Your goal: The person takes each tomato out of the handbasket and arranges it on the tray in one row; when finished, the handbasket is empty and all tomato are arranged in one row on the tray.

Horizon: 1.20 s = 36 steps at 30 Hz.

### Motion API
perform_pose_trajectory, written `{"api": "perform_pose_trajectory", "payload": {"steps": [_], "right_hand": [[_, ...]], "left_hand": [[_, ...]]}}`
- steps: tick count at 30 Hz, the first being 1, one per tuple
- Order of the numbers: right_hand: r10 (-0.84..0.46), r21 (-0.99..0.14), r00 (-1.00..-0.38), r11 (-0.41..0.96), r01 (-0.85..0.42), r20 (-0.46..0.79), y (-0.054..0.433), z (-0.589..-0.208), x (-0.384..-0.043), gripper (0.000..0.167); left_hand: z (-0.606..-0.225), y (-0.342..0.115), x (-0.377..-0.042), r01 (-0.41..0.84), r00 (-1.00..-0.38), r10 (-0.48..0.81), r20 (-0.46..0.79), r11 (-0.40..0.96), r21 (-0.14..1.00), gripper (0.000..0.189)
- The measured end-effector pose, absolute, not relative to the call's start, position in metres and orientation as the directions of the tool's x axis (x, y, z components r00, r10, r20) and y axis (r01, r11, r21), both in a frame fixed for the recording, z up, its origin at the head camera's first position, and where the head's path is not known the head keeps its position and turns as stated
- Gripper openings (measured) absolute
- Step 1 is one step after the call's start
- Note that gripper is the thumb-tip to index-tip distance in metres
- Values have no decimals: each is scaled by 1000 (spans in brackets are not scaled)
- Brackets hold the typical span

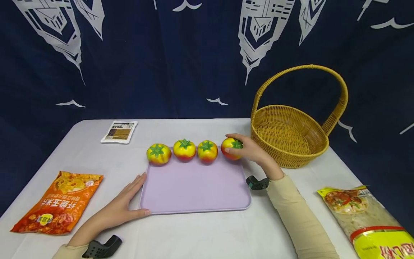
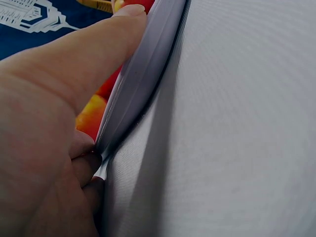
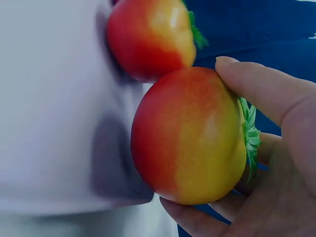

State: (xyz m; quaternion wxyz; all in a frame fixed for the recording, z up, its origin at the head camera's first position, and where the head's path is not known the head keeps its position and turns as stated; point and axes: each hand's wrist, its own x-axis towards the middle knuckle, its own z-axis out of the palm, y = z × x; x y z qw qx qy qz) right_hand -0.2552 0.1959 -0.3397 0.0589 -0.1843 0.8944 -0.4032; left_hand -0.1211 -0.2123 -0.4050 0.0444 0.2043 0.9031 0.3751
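My right hand [image 1: 249,147] grips a red-and-yellow tomato [image 1: 231,148] with a green leafy top, at the far right corner of a lilac tray [image 1: 195,187]. In the right wrist view, thumb and fingers reach round opposite sides of it. Three similar tomatoes, among them the leftmost tomato [image 1: 159,154], sit in a row along the tray's far edge. At the tray's left side rests my left hand [image 1: 119,207], its fingers extended and its thumb by the near corner. The left wrist view shows that thumb [image 2: 94,52] against the tray's raised rim [image 2: 143,74].
A wicker basket [image 1: 291,158] with a tall handle stands at the back right. An orange snack bag [image 1: 61,203] lies at the left, and a small white-and-brown packet [image 1: 119,132] behind it. A clear-and-yellow food bag [image 1: 368,219] is at the right.
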Motion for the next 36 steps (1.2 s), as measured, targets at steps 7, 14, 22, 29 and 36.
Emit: {"api": "perform_pose_trajectory", "payload": {"steps": [7, 14, 22, 29, 36], "right_hand": [[-409, -684, -903, 620, -383, 135, 187, -344, -259, 69], [-375, -686, -922, 647, -333, 94, 184, -346, -260, 66], [-351, -691, -933, 654, -308, 83, 182, -349, -255, 63], [-375, -713, -920, 615, -338, 113, 182, -351, -250, 60], [-370, -725, -904, 559, -402, 216, 189, -349, -247, 48]], "left_hand": [[-401, -214, -122, 355, -910, 405, 95, 637, 684, 101], [-397, -215, -125, 364, -905, 415, 97, 635, 681, 100], [-399, -216, -126, 356, -906, 414, 88, 634, 686, 100], [-400, -215, -120, 332, -914, 400, 68, 641, 692, 101], [-405, -214, -118, 348, -910, 404, 89, 632, 693, 100]]}}
